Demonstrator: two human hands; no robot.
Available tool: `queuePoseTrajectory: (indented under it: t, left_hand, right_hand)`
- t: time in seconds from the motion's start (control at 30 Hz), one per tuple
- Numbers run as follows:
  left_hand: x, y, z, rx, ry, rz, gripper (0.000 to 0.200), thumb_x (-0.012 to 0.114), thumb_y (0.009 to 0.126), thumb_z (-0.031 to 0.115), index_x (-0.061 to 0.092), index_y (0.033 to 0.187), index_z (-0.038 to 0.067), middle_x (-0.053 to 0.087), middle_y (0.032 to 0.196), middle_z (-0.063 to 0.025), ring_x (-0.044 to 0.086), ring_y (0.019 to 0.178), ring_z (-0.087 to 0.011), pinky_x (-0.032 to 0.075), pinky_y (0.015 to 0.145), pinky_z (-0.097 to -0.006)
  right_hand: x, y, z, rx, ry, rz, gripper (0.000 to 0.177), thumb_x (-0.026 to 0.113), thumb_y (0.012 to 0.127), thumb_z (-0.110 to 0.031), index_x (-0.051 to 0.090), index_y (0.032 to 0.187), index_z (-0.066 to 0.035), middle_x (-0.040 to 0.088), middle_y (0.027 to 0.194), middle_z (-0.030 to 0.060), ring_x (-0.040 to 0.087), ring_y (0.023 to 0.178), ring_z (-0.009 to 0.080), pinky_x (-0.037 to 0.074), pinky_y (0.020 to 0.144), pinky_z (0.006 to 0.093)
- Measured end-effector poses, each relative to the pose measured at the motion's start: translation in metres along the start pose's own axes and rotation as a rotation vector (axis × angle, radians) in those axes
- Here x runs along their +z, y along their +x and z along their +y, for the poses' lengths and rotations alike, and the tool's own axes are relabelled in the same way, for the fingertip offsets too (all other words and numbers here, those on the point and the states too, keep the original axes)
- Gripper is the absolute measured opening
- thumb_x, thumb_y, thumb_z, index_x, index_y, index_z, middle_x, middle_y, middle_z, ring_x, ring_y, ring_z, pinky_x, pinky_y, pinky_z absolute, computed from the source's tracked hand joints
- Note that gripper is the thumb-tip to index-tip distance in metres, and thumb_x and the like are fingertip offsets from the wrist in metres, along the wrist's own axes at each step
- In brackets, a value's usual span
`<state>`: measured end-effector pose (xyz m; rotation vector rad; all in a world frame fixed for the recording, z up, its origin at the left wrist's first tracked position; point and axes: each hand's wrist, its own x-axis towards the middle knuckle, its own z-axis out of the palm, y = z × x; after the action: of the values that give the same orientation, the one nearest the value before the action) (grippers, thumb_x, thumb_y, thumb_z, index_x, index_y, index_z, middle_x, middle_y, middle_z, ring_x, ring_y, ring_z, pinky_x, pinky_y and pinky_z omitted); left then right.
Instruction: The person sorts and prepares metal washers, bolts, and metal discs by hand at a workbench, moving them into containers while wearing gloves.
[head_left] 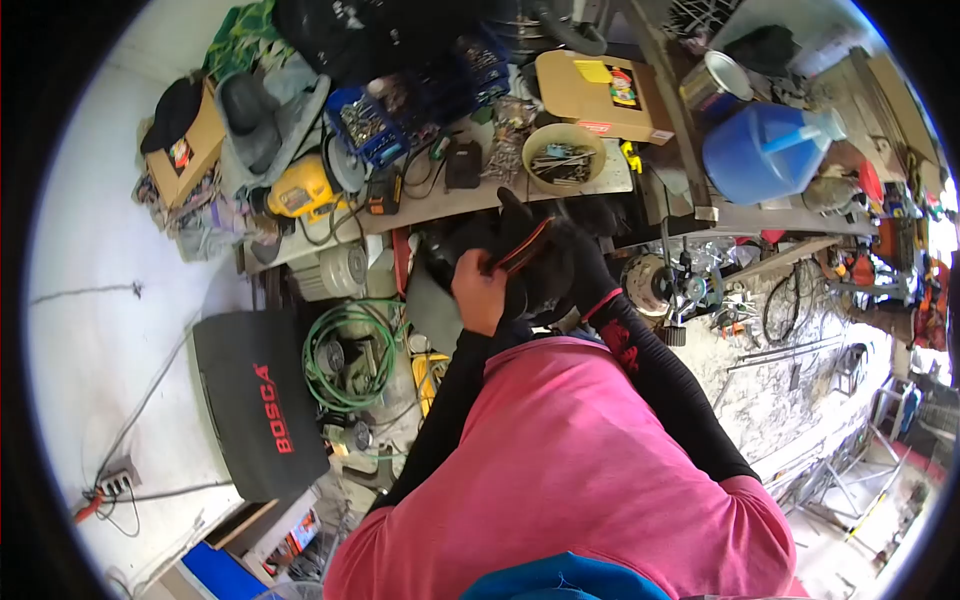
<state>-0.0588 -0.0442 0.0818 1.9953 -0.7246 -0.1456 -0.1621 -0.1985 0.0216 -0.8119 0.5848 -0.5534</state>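
- My left hand (480,293) is bare and sits near the middle of the view; its fingers are clenched on the orange-red edge of a black fabric glove (545,262), just at my 1 o'clock
- My right hand (572,268) is inside that black fabric glove, touching my left; the dark cloth hides the fingers, so I cannot tell whether they are curled or spread
- Both hands are held up in front of my pink shirt, in black sleeves, over the edge of a cluttered grey workbench (470,200)
- At 12 o'clock, just beyond the glove, a round cream bowl (563,158) full of small metal parts rests on the bench; a flat tan cardboard box (598,95) lies behind it
- At 2 o'clock, well apart, stands a blue plastic jug (762,152) with a pale spout
- At 10 o'clock, a yellow power tool (300,190) lies on the bench; a blue crate (365,122) of hardware is near it
- At 8 o'clock, below the bench, a coiled green hose (350,352) lies beside a black case (258,405) lettered in red
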Motion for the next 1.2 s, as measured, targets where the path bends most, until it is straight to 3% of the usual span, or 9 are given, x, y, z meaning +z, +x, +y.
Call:
queuePoseTrajectory:
  t: [0.13,0.23,0.43,0.5,0.73,0.83,1.03,1.13,1.2]
  left_hand:
    - [-0.002,-0.019,-0.055,-0.902,-0.971,-0.204,0.03,0.061,0.092,0.006,0.065,0.122,0.006,0.069,0.116,-0.0113,0.066,0.102,-0.027,0.051,0.082,-0.0458]
    - [-0.008,-0.027,-0.054,-1.159,-1.601,-0.465,0.032,0.056,0.102,0.022,0.061,0.13,0.008,0.065,0.129,-0.0071,0.061,0.114,-0.0248,0.046,0.094,-0.0464]
    - [-0.008,-0.019,-0.025,-0.81,-0.553,-0.37,0.034,0.058,0.102,0.031,0.067,0.122,0.006,0.071,0.097,-0.002,0.065,0.079,-0.0109,0.05,0.067,-0.0274]
    - [-0.025,-0.016,0.002,-0.324,-0.33,-0.441,0.032,0.055,0.101,0.021,0.067,0.123,0.002,0.064,0.078,0.0003,0.058,0.062,-0.0071,0.044,0.055,-0.0216]
    - [-0.004,0.014,-0.017,-0.88,-0.936,-1.047,0.009,0.052,0.089,0.008,0.053,0.08,0.006,0.044,0.061,-0.0016,0.037,0.043,-0.0095,0.026,0.041,-0.0275]
    - [0.012,0.009,0.007,-0.941,-1.229,-0.206,0.006,0.054,0.089,0.004,0.058,0.085,0.004,0.05,0.062,-0.0059,0.042,0.044,-0.0147,0.034,0.044,-0.031]
    - [0.041,-0.018,-0.055,-0.367,-0.237,-0.092,0.015,0.054,0.094,0.001,0.069,0.092,-0.001,0.068,0.079,-0.0057,0.056,0.053,-0.016,0.045,0.052,-0.0314]
    - [0.047,-0.026,-0.059,-0.53,-0.486,0.034,0.017,0.057,0.096,0.008,0.07,0.088,0.0,0.071,0.082,-0.0053,0.062,0.059,-0.0162,0.05,0.057,-0.0311]
    - [0.041,-0.025,-0.027,-0.671,-0.905,0.06,0.019,0.058,0.097,0.013,0.071,0.088,0.002,0.072,0.085,-0.0066,0.065,0.064,-0.0162,0.053,0.061,-0.0314]
  right_hand:
    - [0.015,-0.023,-0.026,0.43,0.59,-0.173,0.03,0.065,0.09,-0.016,0.064,0.117,-0.003,0.067,0.11,0.0107,0.065,0.102,0.0256,0.052,0.094,0.0381]
    - [0.0,-0.022,-0.03,-0.069,-0.551,-0.512,0.035,0.064,0.088,-0.019,0.063,0.12,-0.004,0.067,0.113,0.014,0.064,0.108,0.0305,0.05,0.098,0.041]
    - [0.007,-0.016,-0.029,-0.99,-1.486,-0.391,0.035,0.068,0.09,-0.021,0.064,0.12,-0.004,0.07,0.11,0.0102,0.067,0.095,0.0194,0.054,0.084,0.0307]
    - [0.017,-0.018,-0.032,0.037,-0.443,-0.093,0.03,0.065,0.095,-0.02,0.065,0.119,-0.001,0.071,0.103,0.0095,0.066,0.09,0.0172,0.053,0.081,0.0304]
    - [0.019,-0.022,-0.027,-0.058,-0.649,-0.412,0.023,0.058,0.101,-0.017,0.064,0.114,0.0,0.068,0.094,0.0046,0.061,0.085,0.0102,0.052,0.073,0.0311]
    - [0.014,-0.023,-0.025,-0.111,-0.5,-0.482,0.021,0.058,0.1,-0.017,0.064,0.112,0.0,0.067,0.09,0.0052,0.061,0.083,0.0111,0.051,0.072,0.0309]
    - [0.027,-0.045,-0.016,-0.032,-0.434,-0.55,0.019,0.056,0.101,-0.016,0.064,0.108,-0.001,0.066,0.093,0.0065,0.06,0.083,0.0115,0.051,0.073,0.031]
    - [0.035,-0.046,-0.02,-0.715,-0.962,-0.64,0.02,0.055,0.102,-0.016,0.064,0.112,-0.001,0.066,0.102,0.0075,0.06,0.087,0.0115,0.051,0.075,0.031]
    - [0.039,-0.048,-0.03,0.025,-0.76,-0.516,0.036,0.058,0.1,-0.01,0.057,0.134,0.001,0.067,0.123,0.0114,0.06,0.113,0.015,0.047,0.101,0.0307]
